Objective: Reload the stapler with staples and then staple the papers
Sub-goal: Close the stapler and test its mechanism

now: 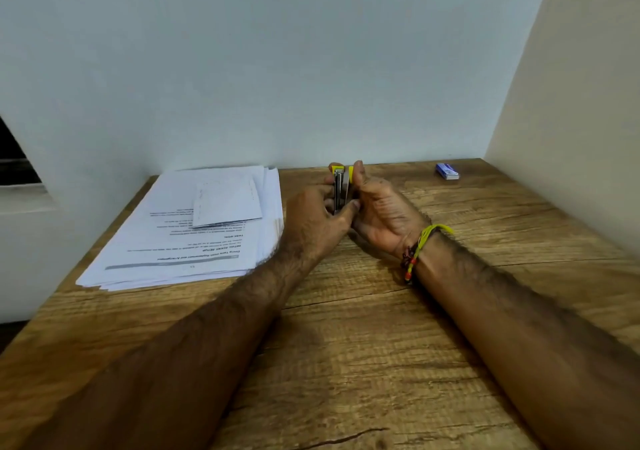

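The stapler [341, 189], yellow-capped with its metal channel showing, stands between both hands above the desk [363, 345], its long axis pointing away from the person toward the wall. The left hand [311, 221] wraps it from the left with the thumb laid across its near end; the right hand [377, 214] curls round its right side, thumb up by the yellow tip. Whether staples already sit in the channel cannot be told. The small blue staple box [447, 171] lies well apart to the far right, nearer the right hand. The papers [180, 241] lie stacked just left of the left hand, a folded sheet [227, 200] on top.
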